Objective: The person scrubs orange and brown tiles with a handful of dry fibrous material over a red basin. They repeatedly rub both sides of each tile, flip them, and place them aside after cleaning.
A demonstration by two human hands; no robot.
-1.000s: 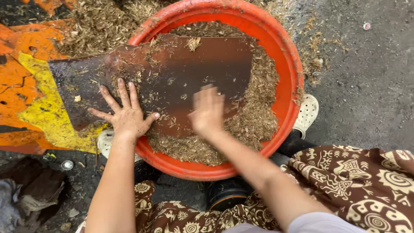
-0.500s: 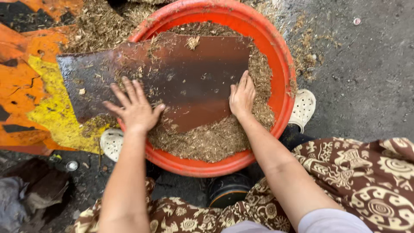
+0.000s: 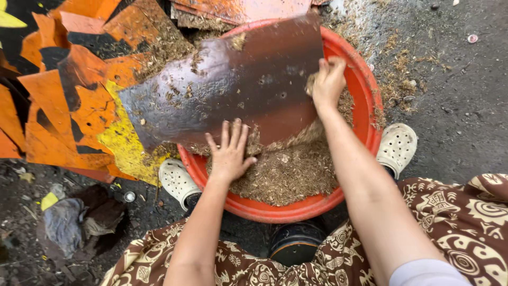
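Note:
A round orange-red basin [image 3: 368, 114] sits on the ground, holding brown chaff-like shreds [image 3: 288, 172]. A dark brown, bent metal sheet [image 3: 233, 85] lies tilted over the basin's far and left side, its surface dusted with shreds. My left hand [image 3: 228, 153] rests flat with fingers spread on the sheet's near edge and the shreds. My right hand [image 3: 328, 79] grips the sheet's right edge, fingers curled over it, near the basin's far right wall.
Broken orange and yellow panel pieces [image 3: 69, 111] lie piled to the left. Two white clogs [image 3: 397, 145] flank the basin. A crumpled rag [image 3: 66, 220] lies at lower left. Grey pavement with scattered shreds [image 3: 450, 79] stretches to the right. Brown patterned cloth covers my lap.
My right hand has moved from the shreds up to the sheet's right edge and taken hold of it. The sheet has lifted and tilted. My left hand slid toward the basin's near side.

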